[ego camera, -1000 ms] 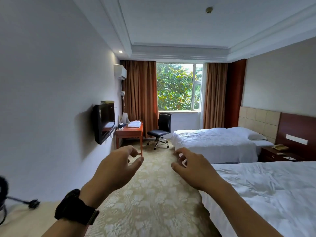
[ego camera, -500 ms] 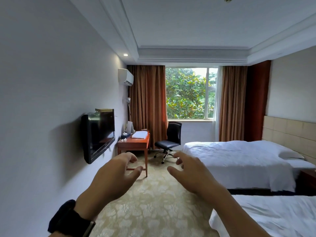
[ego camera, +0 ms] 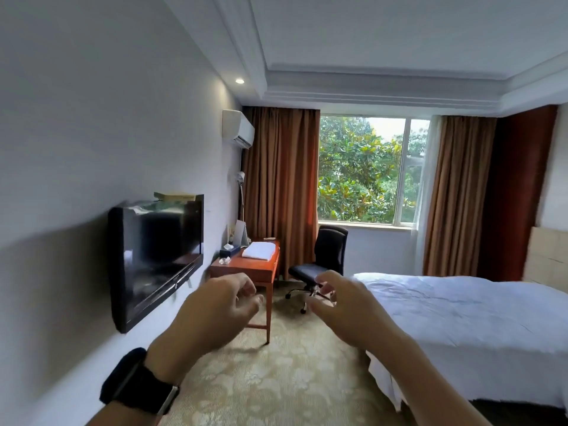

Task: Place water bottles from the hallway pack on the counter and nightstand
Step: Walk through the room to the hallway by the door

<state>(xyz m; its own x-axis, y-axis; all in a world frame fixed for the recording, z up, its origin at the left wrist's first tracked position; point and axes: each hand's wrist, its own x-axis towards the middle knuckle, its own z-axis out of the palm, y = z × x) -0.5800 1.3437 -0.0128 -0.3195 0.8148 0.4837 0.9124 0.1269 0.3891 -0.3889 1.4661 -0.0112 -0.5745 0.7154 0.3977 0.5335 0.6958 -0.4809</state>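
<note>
No water bottle anywhere in view, and no hallway pack either; where they are cannot be told from here. Left hand (ego camera: 215, 305) raised in front at mid-height, fingers loosely curled, palm turned inward, grasping nothing; black watch (ego camera: 140, 384) on its wrist. Right hand (ego camera: 344, 305) alongside, well apart from the left, fingers half spread and slack, likewise empty.

Beyond the hands: a small wooden desk (ego camera: 246, 270) against the left wall, its tabletop carrying a folded white towel (ego camera: 259, 250), a tissue box (ego camera: 229, 250) and a small glass item near the front edge, too small to name. No bottle visible on that tabletop. Black office chair (ego camera: 322, 259) just beside the desk, below the window (ego camera: 365, 170). Wall-mounted television (ego camera: 153, 256) nearer on the left. White-made bed (ego camera: 461, 318) on the right, patterned carpet (ego camera: 276, 379) between. Nightstand not in view; counter not identifiable with certainty.

Judged from this: nothing placed yet as far as can be seen. Seemingly at an early or in-between stage, empty-handed inside the room. Left to do, probably all of it: reaching the pack, taking bottles, setting them on counter and nightstand.
</note>
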